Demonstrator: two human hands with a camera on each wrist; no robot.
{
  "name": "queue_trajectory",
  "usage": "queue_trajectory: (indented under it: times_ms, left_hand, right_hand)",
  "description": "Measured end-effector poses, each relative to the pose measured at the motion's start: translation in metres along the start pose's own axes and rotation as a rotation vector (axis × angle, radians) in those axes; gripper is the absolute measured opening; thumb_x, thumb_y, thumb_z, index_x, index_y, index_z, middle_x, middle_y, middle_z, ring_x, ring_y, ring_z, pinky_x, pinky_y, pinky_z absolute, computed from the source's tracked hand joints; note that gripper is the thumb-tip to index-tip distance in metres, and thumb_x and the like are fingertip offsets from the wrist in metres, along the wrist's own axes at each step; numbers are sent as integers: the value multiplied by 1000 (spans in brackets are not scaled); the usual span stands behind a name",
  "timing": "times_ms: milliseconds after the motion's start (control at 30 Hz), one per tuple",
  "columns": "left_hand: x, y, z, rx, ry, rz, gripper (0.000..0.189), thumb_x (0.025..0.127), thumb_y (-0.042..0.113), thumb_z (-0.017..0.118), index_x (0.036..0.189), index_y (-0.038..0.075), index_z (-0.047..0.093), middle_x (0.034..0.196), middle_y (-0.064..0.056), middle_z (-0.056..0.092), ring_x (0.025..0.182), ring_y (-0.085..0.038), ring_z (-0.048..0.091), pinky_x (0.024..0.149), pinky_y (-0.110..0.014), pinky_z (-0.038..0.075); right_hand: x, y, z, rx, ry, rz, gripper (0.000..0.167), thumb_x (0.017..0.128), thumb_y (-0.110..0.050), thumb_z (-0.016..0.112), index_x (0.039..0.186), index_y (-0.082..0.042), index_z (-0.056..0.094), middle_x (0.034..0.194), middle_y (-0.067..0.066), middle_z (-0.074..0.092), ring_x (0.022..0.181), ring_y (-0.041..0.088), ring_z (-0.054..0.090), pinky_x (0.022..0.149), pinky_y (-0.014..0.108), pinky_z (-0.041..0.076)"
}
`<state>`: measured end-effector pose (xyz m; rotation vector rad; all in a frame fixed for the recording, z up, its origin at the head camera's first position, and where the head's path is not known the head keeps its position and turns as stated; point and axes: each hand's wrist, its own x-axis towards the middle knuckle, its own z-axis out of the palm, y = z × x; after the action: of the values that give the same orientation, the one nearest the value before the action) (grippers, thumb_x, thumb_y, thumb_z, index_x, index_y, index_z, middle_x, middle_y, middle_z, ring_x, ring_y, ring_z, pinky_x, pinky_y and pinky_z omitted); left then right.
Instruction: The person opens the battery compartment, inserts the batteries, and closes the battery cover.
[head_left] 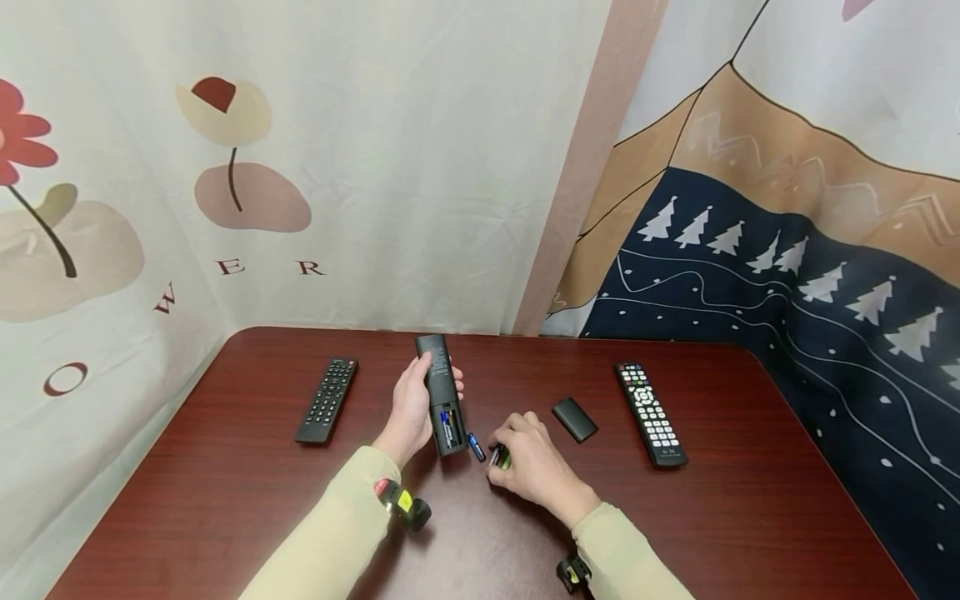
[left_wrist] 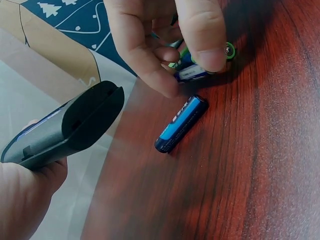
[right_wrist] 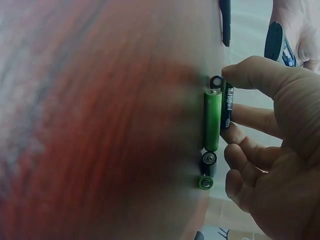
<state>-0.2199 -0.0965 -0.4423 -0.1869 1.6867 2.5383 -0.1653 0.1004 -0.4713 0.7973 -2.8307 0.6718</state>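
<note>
My left hand (head_left: 411,410) grips a dark grey remote control (head_left: 437,367), its back turned up and its battery compartment uncovered. A blue battery (head_left: 446,423) lies inside that compartment. Just right of the remote's lower end, a loose blue battery (left_wrist: 182,124) rests on the table. My right hand (head_left: 532,467) is low over the table and pinches a dark blue battery (right_wrist: 227,107) between thumb and fingertips. A green battery (right_wrist: 212,120) lies right beside it, with more green and dark batteries close by, partly hidden by the fingers in the head view.
The black battery cover (head_left: 574,419) lies beyond my right hand. One black remote (head_left: 327,402) lies on the left of the brown table (head_left: 225,475), and another remote with white buttons (head_left: 651,414) on the right. Printed curtains (head_left: 420,167) hang behind the table's back edge.
</note>
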Motion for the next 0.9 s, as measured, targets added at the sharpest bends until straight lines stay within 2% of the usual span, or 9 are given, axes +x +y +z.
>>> queue_trajectory:
  times_ms: [167, 400, 667, 900]
  left_hand:
    - [0, 0, -1, 9, -1, -3, 43, 113, 34, 29, 141, 3, 39, 97, -6, 65, 85, -19, 65, 90, -39, 57]
    - [1, -1, -1, -1, -8, 0, 42, 113, 34, 29, 139, 2, 39, 97, -6, 65, 83, -18, 65, 87, -37, 58]
    - [1, -1, -1, 0, -6, -2, 42, 113, 34, 29, 139, 3, 39, 97, -6, 65, 83, -18, 65, 88, -38, 57]
    - [0, -2, -1, -9, -8, 1, 41, 113, 33, 29, 137, 2, 40, 95, -6, 65, 82, -19, 65, 85, -37, 58]
  right_hand:
    - [2, 1, -3, 42, 26, 7, 20, 78, -13, 81, 97, -9, 76, 97, 0, 59, 90, 18, 51, 76, 32, 47]
    - [4, 1, -5, 119, 18, 23, 20, 78, -5, 78, 97, -6, 73, 99, 2, 55, 79, 13, 56, 67, 24, 50]
    - [6, -1, -8, 220, 20, 36, 24, 78, -2, 79, 101, -2, 72, 104, 3, 54, 81, 16, 61, 68, 23, 52]
    - [6, -4, -10, 257, 82, -2, 25, 77, -2, 82, 99, -2, 70, 104, 5, 61, 80, 19, 65, 68, 23, 54]
